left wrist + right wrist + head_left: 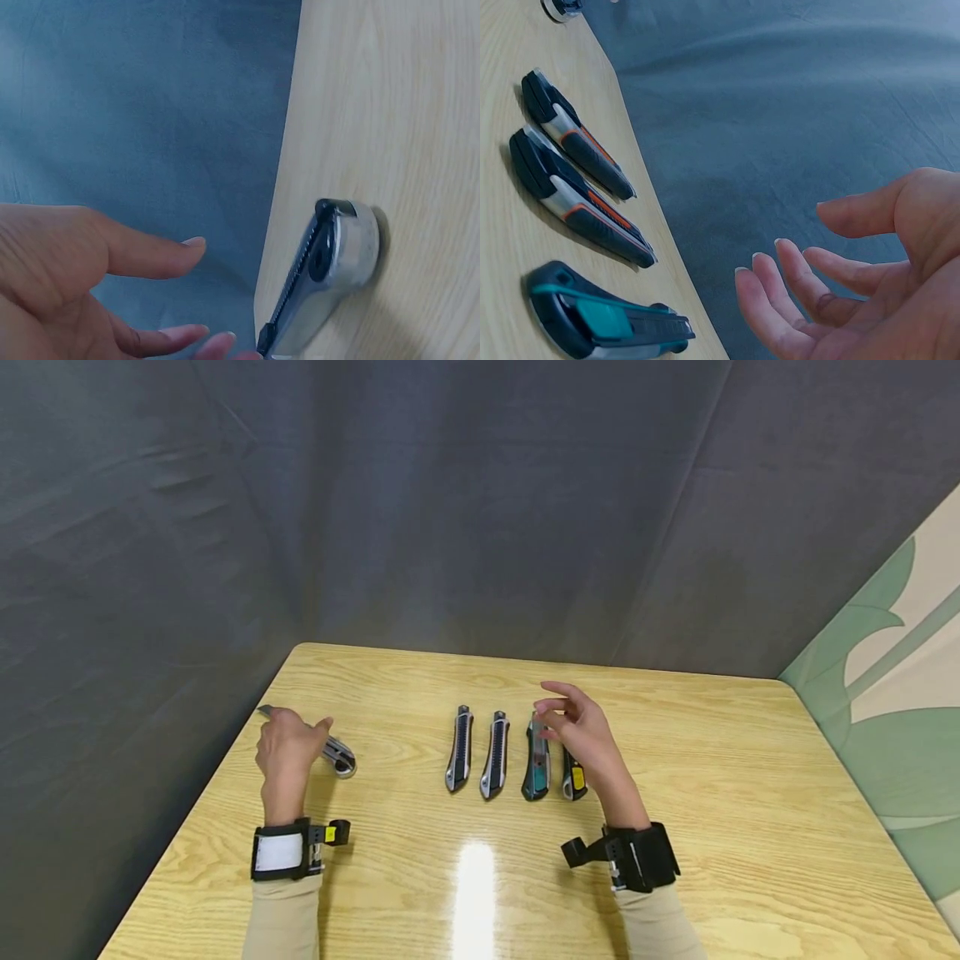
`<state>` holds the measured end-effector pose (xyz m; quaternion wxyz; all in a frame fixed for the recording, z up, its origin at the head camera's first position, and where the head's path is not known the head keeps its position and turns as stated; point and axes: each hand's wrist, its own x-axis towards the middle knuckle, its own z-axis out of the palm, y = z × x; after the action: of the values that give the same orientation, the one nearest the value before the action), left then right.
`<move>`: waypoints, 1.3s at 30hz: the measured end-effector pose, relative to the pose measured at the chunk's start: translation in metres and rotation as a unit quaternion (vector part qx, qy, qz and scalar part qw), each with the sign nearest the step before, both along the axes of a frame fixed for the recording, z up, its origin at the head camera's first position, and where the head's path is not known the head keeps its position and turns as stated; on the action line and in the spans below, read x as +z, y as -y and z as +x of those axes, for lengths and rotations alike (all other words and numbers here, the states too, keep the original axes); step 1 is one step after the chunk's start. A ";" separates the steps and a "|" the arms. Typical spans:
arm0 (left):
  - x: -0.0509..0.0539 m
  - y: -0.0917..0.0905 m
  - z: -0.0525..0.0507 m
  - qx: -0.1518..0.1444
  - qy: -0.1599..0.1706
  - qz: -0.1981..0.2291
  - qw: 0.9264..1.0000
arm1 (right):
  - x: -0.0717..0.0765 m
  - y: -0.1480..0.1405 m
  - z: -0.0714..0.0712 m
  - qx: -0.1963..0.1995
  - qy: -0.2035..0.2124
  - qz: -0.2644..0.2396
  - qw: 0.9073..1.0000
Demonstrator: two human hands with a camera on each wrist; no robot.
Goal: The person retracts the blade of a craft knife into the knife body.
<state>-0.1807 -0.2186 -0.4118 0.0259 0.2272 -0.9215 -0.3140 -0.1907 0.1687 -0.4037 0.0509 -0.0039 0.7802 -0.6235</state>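
Note:
At the table's left side my left hand (288, 747) is over a silver-and-black utility knife (340, 756). In the left wrist view its thumb stands apart from the fingers, and the knife (330, 259) lies beyond the fingertips; whether a fingertip touches it I cannot tell. My right hand (588, 735) hovers, fingers loosely bent and holding nothing, over a teal-and-black utility knife (536, 777) and a black one with a yellow patch (576, 779), hiding part of both. To their left lie two grey-and-black utility knives, one (460, 750) beside the other (495, 756), showing orange trim in the right wrist view.
The wooden table (420, 877) has its left and far edges against a dark grey cloth (480, 527). A green-and-cream leaf-patterned surface (915, 718) borders its right side. Each wrist wears a strapped camera, one on the left (288, 852) and one on the right (637, 858).

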 end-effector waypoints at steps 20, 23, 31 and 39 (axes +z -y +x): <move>-0.026 -0.008 -0.008 -0.011 0.018 -0.024 0.999 | -0.001 -0.002 -0.001 0.010 0.007 -0.011 1.000; -0.026 -0.008 -0.008 -0.016 0.030 -0.022 0.999 | -0.001 -0.002 0.000 0.010 0.009 -0.011 1.000; -0.024 -0.006 -0.007 -0.049 0.056 -0.019 0.997 | -0.002 -0.006 0.001 0.009 0.010 -0.008 1.000; -0.021 -0.007 -0.006 -0.071 0.038 -0.015 0.997 | -0.005 -0.002 0.001 0.022 0.005 -0.020 1.000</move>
<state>-0.1868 -0.2115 -0.4329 -0.0276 0.1728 -0.9400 -0.2927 -0.1893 0.1704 -0.4084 0.0686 -0.0190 0.7672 -0.6374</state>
